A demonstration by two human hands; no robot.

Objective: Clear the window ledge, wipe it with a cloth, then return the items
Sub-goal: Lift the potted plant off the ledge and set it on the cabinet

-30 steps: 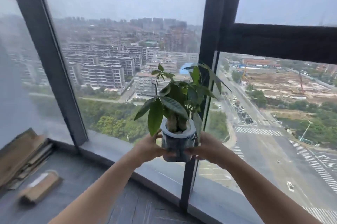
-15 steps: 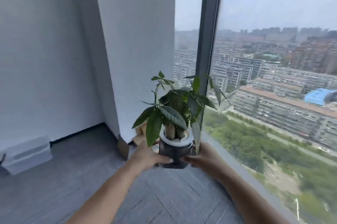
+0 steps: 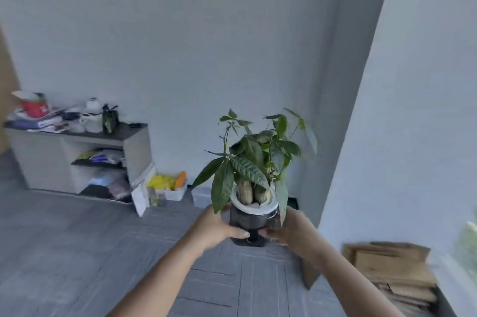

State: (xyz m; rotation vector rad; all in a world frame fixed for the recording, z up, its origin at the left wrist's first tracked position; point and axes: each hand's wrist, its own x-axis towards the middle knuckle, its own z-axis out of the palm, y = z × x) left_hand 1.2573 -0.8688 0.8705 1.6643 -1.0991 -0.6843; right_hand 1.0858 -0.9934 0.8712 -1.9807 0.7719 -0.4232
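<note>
I hold a small potted plant [image 3: 251, 222] in the air in front of me: a dark pot with a white rim, thick stems and broad green leaves. My left hand [image 3: 215, 227] grips the pot's left side, my right hand [image 3: 289, 230] its right side, thumbs nearly meeting at the front. The plant is upright, well above the grey floor. The window ledge and any cloth are out of view; only a sliver of window shows at the far right edge.
A low grey cabinet [image 3: 134, 146] cluttered with cups and papers stands against the back wall at left. Bags and a white bin [image 3: 178, 191] sit beside it. Flattened cardboard [image 3: 395, 272] lies at right by a white column [image 3: 402, 110]. Grey floor [image 3: 77, 252] stretches ahead.
The view has swung left from the window into the room. Both hands keep holding the plant, carried away from the window ledge.
</note>
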